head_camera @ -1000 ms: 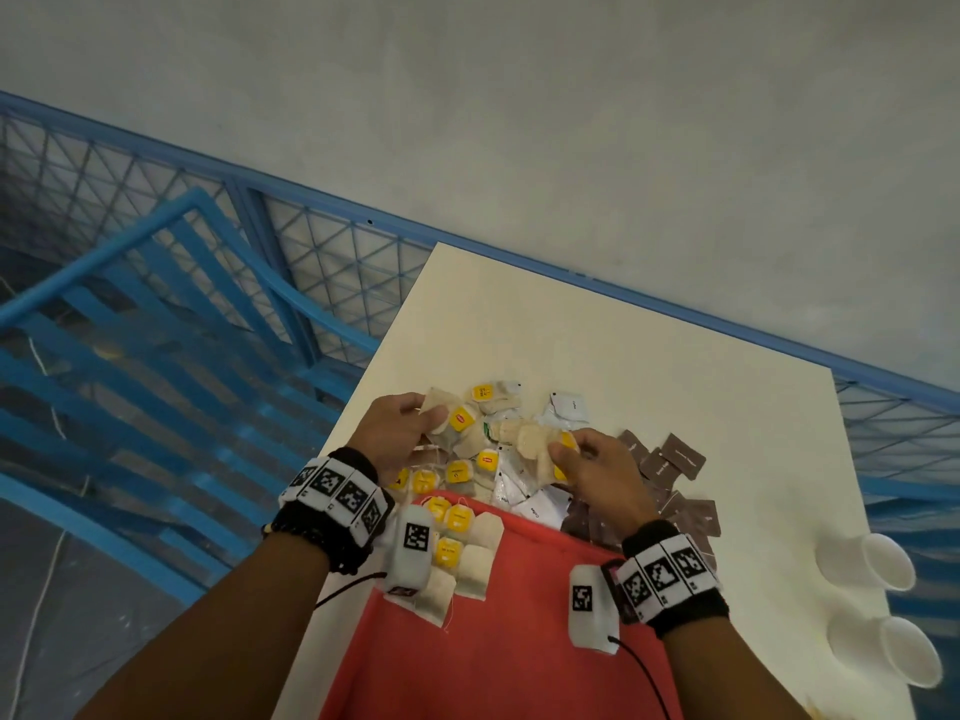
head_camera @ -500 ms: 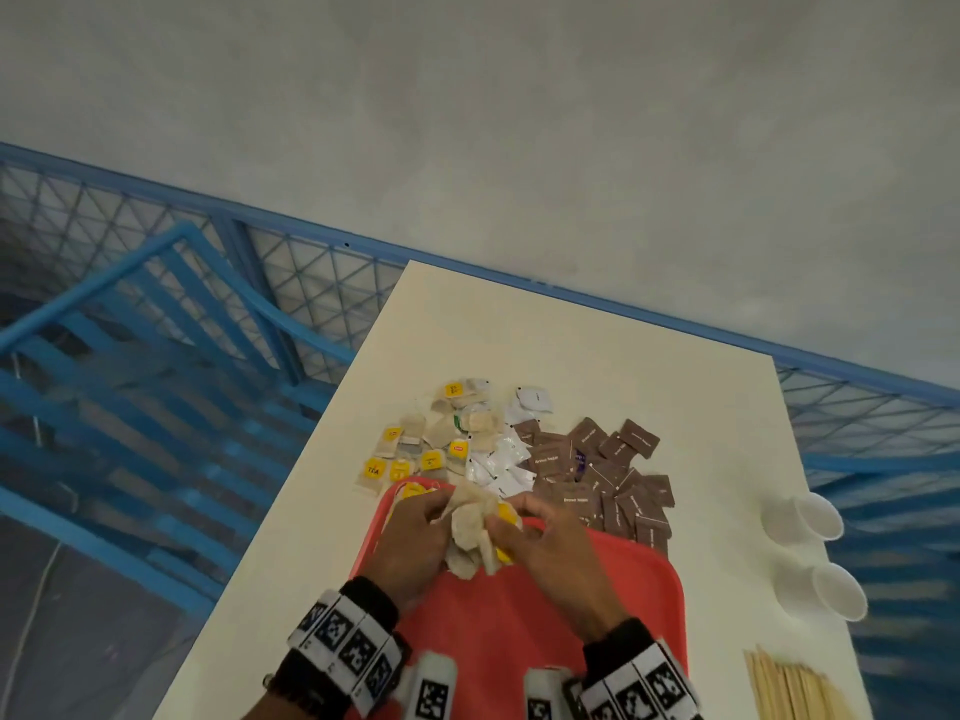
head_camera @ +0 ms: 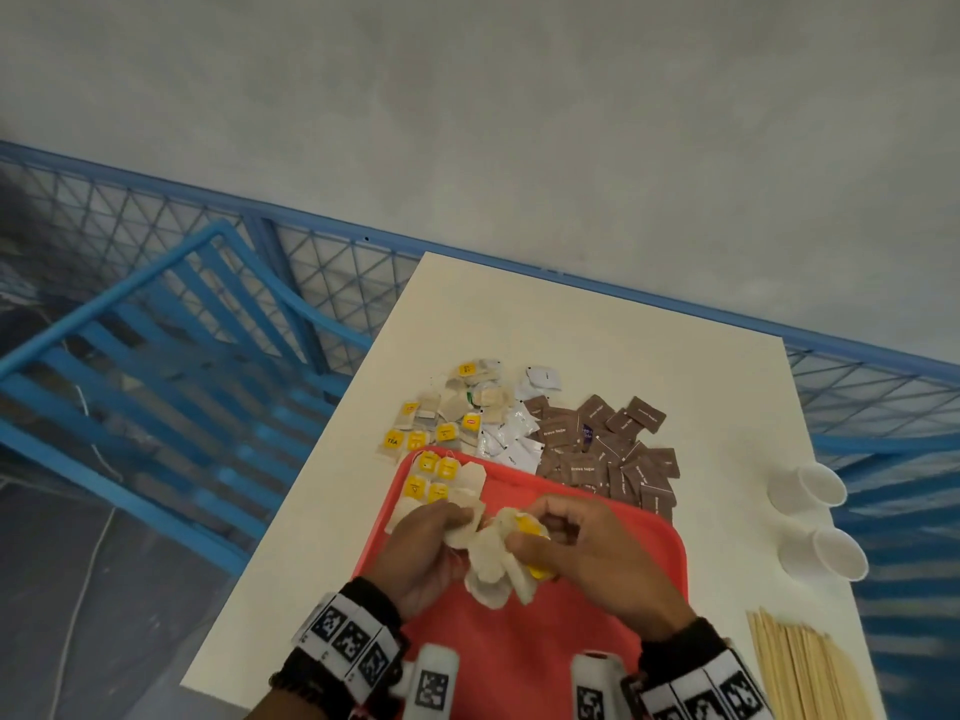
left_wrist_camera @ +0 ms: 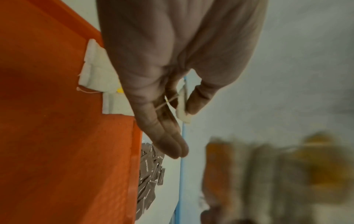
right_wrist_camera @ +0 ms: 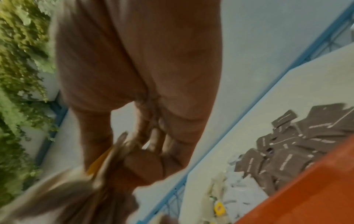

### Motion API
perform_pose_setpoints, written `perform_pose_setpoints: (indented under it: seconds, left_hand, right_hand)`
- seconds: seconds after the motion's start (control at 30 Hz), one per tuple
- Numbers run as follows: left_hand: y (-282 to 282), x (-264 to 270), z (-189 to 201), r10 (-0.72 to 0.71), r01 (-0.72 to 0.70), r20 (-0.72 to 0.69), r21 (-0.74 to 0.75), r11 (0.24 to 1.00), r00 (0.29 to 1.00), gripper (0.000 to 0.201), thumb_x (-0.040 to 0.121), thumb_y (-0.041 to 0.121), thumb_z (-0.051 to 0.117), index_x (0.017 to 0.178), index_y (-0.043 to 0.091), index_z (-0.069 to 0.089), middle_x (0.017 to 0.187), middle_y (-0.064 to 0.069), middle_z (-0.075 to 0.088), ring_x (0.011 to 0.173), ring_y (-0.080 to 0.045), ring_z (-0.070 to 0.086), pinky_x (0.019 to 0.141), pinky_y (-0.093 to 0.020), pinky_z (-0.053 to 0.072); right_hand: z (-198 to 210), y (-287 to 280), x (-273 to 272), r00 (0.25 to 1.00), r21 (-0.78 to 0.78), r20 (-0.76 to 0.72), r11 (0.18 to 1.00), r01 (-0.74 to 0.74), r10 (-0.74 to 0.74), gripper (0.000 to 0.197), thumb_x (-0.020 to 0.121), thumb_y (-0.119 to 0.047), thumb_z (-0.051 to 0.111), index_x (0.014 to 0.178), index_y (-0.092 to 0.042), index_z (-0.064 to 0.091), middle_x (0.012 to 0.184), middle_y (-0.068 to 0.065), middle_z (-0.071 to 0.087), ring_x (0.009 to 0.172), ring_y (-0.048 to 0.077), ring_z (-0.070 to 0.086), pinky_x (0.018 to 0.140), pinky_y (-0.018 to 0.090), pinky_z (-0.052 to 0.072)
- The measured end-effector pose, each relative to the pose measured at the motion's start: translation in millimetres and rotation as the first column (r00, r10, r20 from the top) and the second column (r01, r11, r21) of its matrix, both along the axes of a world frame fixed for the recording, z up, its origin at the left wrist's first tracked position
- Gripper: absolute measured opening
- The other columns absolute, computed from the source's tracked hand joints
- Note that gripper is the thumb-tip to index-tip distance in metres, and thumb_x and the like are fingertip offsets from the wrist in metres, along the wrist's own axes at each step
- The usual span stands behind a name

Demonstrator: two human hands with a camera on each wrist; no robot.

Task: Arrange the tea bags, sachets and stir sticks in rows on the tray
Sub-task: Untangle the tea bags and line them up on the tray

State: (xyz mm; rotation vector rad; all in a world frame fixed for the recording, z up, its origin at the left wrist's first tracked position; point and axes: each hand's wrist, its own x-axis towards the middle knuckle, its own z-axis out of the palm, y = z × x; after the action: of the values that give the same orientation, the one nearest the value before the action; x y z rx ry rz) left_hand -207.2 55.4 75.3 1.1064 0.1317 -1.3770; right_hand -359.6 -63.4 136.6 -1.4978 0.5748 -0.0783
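Above the red tray (head_camera: pixel 524 662) both hands hold a bunch of beige tea bags (head_camera: pixel 491 569). My left hand (head_camera: pixel 460 519) pinches one tea bag (left_wrist_camera: pixel 182 106) between thumb and fingers at the bunch's left side. My right hand (head_camera: pixel 527 535) grips the rest, with a yellow tag (head_camera: pixel 530 524) showing; the bags (right_wrist_camera: pixel 103 168) are blurred in the right wrist view. Several tea bags with yellow tags (head_camera: pixel 435 478) lie in the tray's far left corner. More loose tea bags (head_camera: pixel 452 407), white sachets (head_camera: pixel 511 433) and brown sugar sachets (head_camera: pixel 613 452) lie piled on the table beyond the tray.
Wooden stir sticks (head_camera: pixel 800 667) lie at the table's near right. Two white paper cups (head_camera: pixel 810 485) (head_camera: pixel 831 558) lie on their sides at the right edge. A blue mesh railing (head_camera: pixel 332 267) runs behind and left of the white table (head_camera: pixel 597 345).
Both hands came back from the pile on the table to above the tray, carrying tea bags. Since half a second ago they have drawn slightly apart.
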Motion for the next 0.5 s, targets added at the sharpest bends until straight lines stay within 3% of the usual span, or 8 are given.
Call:
perform_pose_setpoints:
  seconds: [0.1, 0.2, 0.27, 0.33, 0.43, 0.5]
  left_hand:
    - [-0.4, -10.7, 6.6, -0.069, 0.065, -0.120, -0.037, 0.997, 0.990, 0.038, 0.074, 0.004, 0.064, 0.111, 0.003, 0.051, 0.098, -0.021, 0.050, 0.081, -0.028, 0.055, 0.069, -0.037, 0.048]
    - [6.8, -16.4, 14.4, -0.122, 0.099, -0.197, -0.120, 0.988, 0.973, 0.024, 0.090, 0.016, 0.052, 0.101, -0.003, 0.062, 0.088, -0.021, 0.064, 0.070, -0.028, 0.065, 0.063, -0.036, 0.055]
    - [13.3, -18.5, 18.7, -0.187, 0.145, -0.282, -0.163, 0.976, 0.941, 0.051, 0.098, 0.044, 0.044, 0.098, 0.000, 0.071, 0.086, -0.019, 0.068, 0.067, -0.030, 0.068, 0.063, -0.041, 0.057]
    - [18.6, -19.0, 16.2, -0.244, 0.196, -0.259, -0.197, 0.961, 0.935, 0.064, 0.094, 0.062, 0.044, 0.104, 0.005, 0.072, 0.088, -0.017, 0.068, 0.071, -0.029, 0.068, 0.068, -0.046, 0.058]
    - [22.0, -21.1, 15.9, -0.269, 0.232, -0.171, -0.207, 0.950, 0.948, 0.061, 0.092, 0.063, 0.047, 0.102, 0.010, 0.073, 0.082, -0.013, 0.066, 0.069, -0.023, 0.066, 0.062, -0.037, 0.055]
    - [22.0, -19.9, 18.3, -0.254, 0.226, -0.148, -0.186, 0.956, 0.956, 0.065, 0.091, 0.066, 0.043, 0.096, 0.009, 0.074, 0.078, -0.015, 0.066, 0.065, -0.024, 0.066, 0.056, -0.033, 0.052]
  right_hand:
    - [1.5, 5.4, 13.9, 0.972, -0.180, -0.098, 0.957, -0.228, 0.213, 0.008, 0.085, -0.020, 0.076, 0.085, -0.021, 0.068, 0.069, -0.015, 0.062, 0.062, -0.001, 0.052, 0.059, 0.014, 0.040]
    - [-8.9, 7.1, 21.5, 0.949, -0.413, -0.188, 0.856, -0.310, 0.253, 0.012, 0.082, -0.029, 0.078, 0.085, -0.026, 0.066, 0.071, -0.010, 0.063, 0.061, -0.002, 0.050, 0.058, 0.017, 0.039]
    - [-12.8, 9.6, 23.4, 0.950, -0.476, -0.202, 0.824, -0.308, 0.239, 0.018, 0.081, -0.031, 0.078, 0.090, -0.023, 0.065, 0.079, -0.002, 0.067, 0.063, 0.000, 0.051, 0.059, 0.021, 0.039]
    - [-14.1, 13.7, 25.9, 0.952, -0.555, -0.214, 0.775, -0.304, 0.220, 0.021, 0.080, -0.032, 0.077, 0.089, -0.023, 0.061, 0.079, -0.003, 0.065, 0.064, 0.002, 0.050, 0.059, 0.021, 0.038]
    - [-13.4, 18.8, 28.9, 0.964, -0.634, -0.185, 0.726, -0.267, 0.193, 0.023, 0.078, -0.036, 0.073, 0.088, -0.025, 0.055, 0.081, -0.009, 0.058, 0.070, 0.001, 0.048, 0.062, 0.021, 0.038]
    - [-10.1, 17.7, 26.7, 0.990, -0.590, -0.109, 0.795, -0.140, 0.093, 0.017, 0.082, -0.032, 0.072, 0.091, -0.025, 0.059, 0.082, -0.010, 0.060, 0.071, 0.000, 0.051, 0.062, 0.015, 0.038]
